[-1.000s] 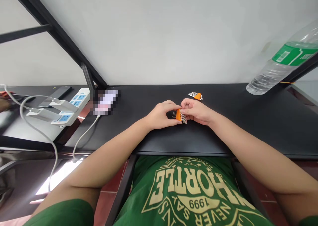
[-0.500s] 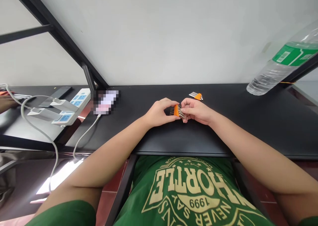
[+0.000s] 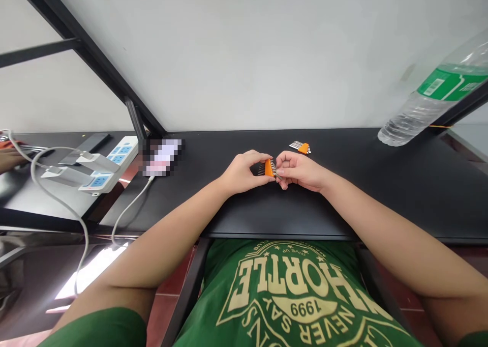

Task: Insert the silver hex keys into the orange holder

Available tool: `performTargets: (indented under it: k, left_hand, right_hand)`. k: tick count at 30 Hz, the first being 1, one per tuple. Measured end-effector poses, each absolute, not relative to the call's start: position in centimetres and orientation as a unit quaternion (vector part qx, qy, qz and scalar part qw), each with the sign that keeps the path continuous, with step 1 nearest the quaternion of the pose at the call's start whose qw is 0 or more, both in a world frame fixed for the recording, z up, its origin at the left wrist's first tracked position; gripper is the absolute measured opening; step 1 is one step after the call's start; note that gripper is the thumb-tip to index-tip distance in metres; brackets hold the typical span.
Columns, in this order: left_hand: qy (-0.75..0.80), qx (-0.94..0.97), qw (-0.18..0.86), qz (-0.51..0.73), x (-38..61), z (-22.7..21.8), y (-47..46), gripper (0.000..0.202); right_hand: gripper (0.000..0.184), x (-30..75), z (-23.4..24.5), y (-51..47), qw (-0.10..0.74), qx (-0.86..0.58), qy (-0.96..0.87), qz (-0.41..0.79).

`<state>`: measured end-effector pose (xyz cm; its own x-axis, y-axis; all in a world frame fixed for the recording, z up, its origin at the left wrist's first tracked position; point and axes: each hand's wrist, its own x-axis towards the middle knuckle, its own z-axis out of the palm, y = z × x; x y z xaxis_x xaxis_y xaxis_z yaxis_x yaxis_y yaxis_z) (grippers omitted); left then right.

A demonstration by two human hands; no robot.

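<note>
My left hand [image 3: 241, 174] and my right hand [image 3: 301, 170] meet over the black desk [image 3: 381, 184], both pinching a set of metal hex keys in an orange holder [image 3: 269, 168]. The left fingers curl round the holder's left side. The right fingertips grip the keys' ends on the holder's right side. A second orange hex key set [image 3: 301, 146] lies on the desk just behind my right hand, untouched.
A clear water bottle with a green label [image 3: 434, 98] stands at the back right. A white power strip with plugs and cables [image 3: 102, 169] sits at the left, with a blurred phone-like object [image 3: 162, 157] beside it. A black frame post [image 3: 134, 118] rises at back left.
The orange holder has shifted slightly up and left between my fingers and turned a little. Both hands stay in nearly the same place.
</note>
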<state>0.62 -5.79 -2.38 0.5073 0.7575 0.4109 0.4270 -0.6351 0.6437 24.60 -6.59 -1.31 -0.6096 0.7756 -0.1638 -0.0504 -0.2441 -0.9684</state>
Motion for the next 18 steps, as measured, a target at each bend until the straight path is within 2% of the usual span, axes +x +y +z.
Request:
performTargets:
  k: [7,9,13,15,18]
  left_hand:
    - [0.362,0.841,0.219,0.336,0.4,-2.2,-5.7,0.051]
    - [0.363,0.858,0.183,0.314,0.3,-2.4,-5.4,0.05]
    - [0.374,0.886,0.119,0.246,0.1,-2.9,-4.8,0.05]
    - [0.388,0.889,0.113,0.217,0.1,-3.1,-4.7,0.049]
    - [0.409,0.884,0.121,0.193,0.1,-3.4,-4.4,0.049]
  right_hand:
    - [0.04,24.6,-1.4,-6.4,0.285,-0.37,-0.569,0.677]
    - [0.032,25.1,-1.2,-6.0,0.3,-0.434,-0.625,0.575]
    - [0.015,27.4,-0.5,-4.6,0.336,-0.585,-0.707,0.216]
    - [0.014,28.9,-0.2,-3.8,0.304,-0.634,-0.696,0.145]
    - [0.03,30.4,-0.5,-2.8,0.203,-0.68,-0.694,0.121]
